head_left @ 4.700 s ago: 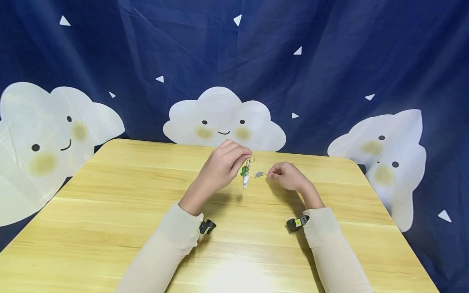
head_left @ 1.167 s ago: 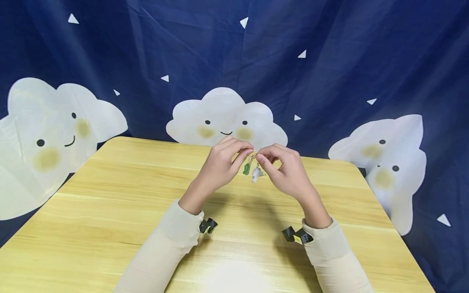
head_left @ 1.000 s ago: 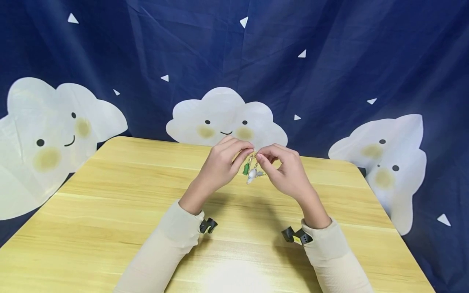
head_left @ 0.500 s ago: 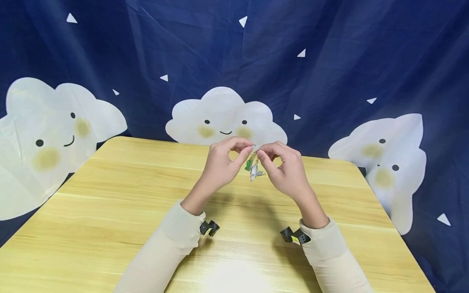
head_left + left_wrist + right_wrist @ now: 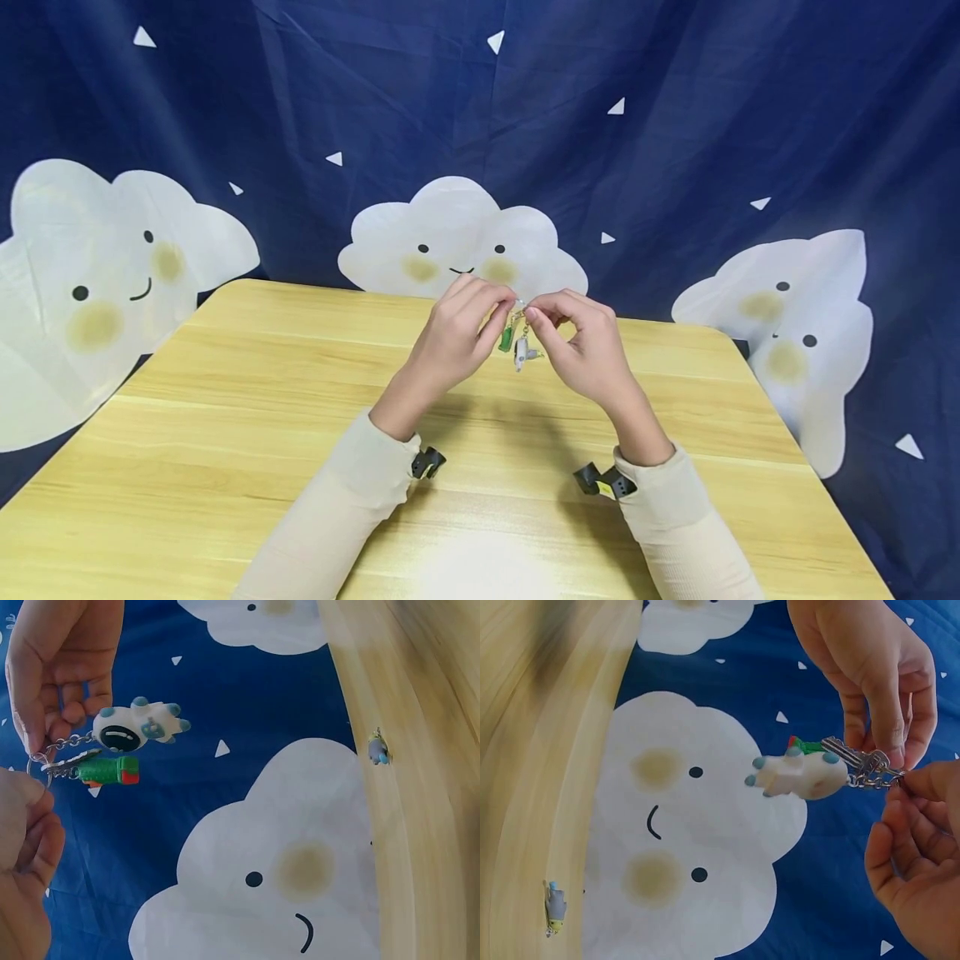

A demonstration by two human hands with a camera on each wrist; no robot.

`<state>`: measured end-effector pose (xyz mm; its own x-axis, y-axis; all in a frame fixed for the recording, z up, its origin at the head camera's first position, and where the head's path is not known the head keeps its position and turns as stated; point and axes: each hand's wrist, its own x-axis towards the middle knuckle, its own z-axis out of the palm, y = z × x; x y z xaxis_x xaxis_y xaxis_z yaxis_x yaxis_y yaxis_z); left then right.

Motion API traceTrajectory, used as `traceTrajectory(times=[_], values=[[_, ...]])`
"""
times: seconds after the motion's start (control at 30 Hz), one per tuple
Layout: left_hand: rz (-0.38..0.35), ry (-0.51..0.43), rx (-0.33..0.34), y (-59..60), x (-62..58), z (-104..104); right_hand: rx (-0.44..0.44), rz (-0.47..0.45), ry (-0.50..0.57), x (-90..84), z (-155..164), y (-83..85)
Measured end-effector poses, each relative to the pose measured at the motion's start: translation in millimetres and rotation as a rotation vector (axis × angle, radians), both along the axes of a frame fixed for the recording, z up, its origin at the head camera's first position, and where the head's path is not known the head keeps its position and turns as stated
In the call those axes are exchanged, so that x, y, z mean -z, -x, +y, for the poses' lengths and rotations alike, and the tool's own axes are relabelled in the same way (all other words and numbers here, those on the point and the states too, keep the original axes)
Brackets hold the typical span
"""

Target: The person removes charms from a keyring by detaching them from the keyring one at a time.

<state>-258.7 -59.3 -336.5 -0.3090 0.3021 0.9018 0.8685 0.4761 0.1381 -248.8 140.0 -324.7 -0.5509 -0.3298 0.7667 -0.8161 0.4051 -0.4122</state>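
The left hand [image 5: 457, 337] is raised above the tabletop [image 5: 225, 433], its fingers [image 5: 491, 304] curled in and pinching the key ring [image 5: 39, 766] between thumb and fingertips. Just below those fingertips hangs a green charm [image 5: 507, 339], tilted, and in the left wrist view it lies directly under the white astronaut charm [image 5: 139, 726], the two nearly touching. A short chain [image 5: 71, 740] runs from the ring to the astronaut.

Between the two sets of fingers, the astronaut charm [image 5: 520, 353] dangles free of the tabletop, lower than either thumb. A bunch of metal keys [image 5: 855, 761] sits at the ring, right beside the fingertips of both hands, seen best in the right wrist view.

The right hand [image 5: 585, 346] is held up opposite the left, its fingers [image 5: 551, 312] bent and pinching the ring or chain at its top; the exact link it grips is too small to tell. The fingertips of both hands almost meet over the charms.

Well beyond the fingers, near the far edge of the tabletop, a small pale blue figure [image 5: 377, 748] lies alone. Behind it hangs a dark blue backdrop [image 5: 675, 125] printed with smiling white clouds. Both forearms wear cream sleeves [image 5: 337, 517].
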Motion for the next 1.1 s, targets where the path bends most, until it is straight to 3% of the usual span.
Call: traceTrajectory(times=[0.27, 0.57, 1.1], values=[[-0.024, -0.034, 0.032, 0.2, -0.2, 1.1, 0.016, 0.004, 0.005, -2.1, 0.4, -1.1], [-0.029, -0.062, 0.009, -0.4, 0.8, 1.3, -0.001, -0.003, -0.014, -2.7, -1.1, -1.4], [-0.072, -0.026, 0.02, -1.2, 1.6, 1.3, -0.002, -0.016, -0.011, -4.9, -0.6, -5.1]])
